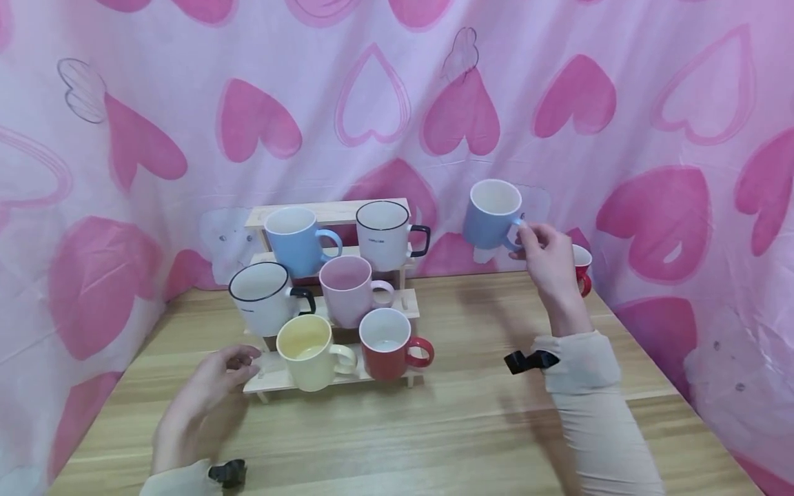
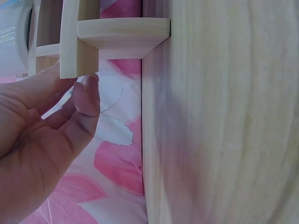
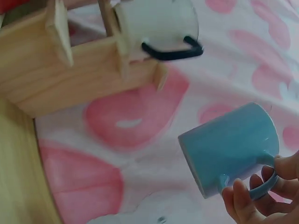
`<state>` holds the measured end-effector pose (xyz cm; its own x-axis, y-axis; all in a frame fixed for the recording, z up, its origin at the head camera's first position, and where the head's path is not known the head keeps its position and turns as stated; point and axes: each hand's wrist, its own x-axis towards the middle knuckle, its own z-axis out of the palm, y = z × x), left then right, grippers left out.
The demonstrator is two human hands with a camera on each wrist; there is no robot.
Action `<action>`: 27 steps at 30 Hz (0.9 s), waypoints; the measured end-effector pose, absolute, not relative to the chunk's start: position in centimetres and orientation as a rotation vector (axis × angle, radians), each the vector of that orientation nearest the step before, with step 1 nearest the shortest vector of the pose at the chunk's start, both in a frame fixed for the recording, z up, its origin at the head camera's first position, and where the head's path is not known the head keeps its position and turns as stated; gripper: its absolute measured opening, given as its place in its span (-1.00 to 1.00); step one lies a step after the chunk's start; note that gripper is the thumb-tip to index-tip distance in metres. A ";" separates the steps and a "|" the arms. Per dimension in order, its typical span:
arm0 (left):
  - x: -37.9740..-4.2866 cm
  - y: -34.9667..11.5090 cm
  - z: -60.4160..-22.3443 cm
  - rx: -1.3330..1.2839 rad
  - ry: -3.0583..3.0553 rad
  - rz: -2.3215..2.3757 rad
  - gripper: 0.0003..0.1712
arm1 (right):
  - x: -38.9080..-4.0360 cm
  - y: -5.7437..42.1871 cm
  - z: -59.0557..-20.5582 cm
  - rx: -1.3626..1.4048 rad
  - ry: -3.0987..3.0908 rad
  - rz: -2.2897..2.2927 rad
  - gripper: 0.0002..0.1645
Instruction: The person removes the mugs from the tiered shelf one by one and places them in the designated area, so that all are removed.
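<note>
My right hand [image 1: 548, 258] holds a light blue mug [image 1: 493, 217] by its handle, raised above the back right of the table. In the right wrist view the mug [image 3: 231, 149] appears tilted, with fingers and thumb round the handle. The left hand [image 1: 214, 379] is at the left end of the bottom shelf of a wooden tiered rack [image 1: 273, 375]. Seen from the left wrist, thumb and curled fingers meet the end of the shelf board [image 2: 70, 42]. Standing nearest that hand are a yellow mug [image 1: 307, 358] and a black-rimmed white mug [image 1: 263, 303].
Also on the rack are a red mug [image 1: 384, 351], a pink mug [image 1: 346, 296], another blue mug [image 1: 294, 241] and a second black-rimmed white mug [image 1: 381, 238]. Behind the right hand, a red mug [image 1: 582, 265] is partly hidden. A heart-patterned curtain [image 1: 260, 124] hangs behind the wooden table [image 1: 446, 427].
</note>
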<state>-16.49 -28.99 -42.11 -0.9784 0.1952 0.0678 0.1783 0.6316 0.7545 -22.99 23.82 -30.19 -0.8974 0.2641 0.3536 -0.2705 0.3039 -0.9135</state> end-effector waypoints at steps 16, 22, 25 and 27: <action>-16.4 -28.1 -42.3 0.248 2.892 1.230 -0.70 | -25.9 27.4 -40.6 -0.449 -2.332 1.420 -0.42; -16.3 -28.1 -42.4 0.256 2.892 1.231 -0.69 | -26.9 28.4 -43.2 -0.620 -2.126 1.796 -0.42; -16.5 -28.0 -42.2 0.285 2.917 1.194 -0.69 | -27.2 29.1 -43.9 -0.660 -2.055 1.851 -0.42; -16.6 -28.0 -42.1 0.291 2.925 1.180 -0.69 | -27.3 29.6 -44.2 -0.675 -2.075 1.811 -0.41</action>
<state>-16.55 -28.04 -42.14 -0.9828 0.1598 0.0922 0.1790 0.7058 0.6855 -27.25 29.63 -44.17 -0.8428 0.5327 -0.0767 0.1481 0.0925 -0.9846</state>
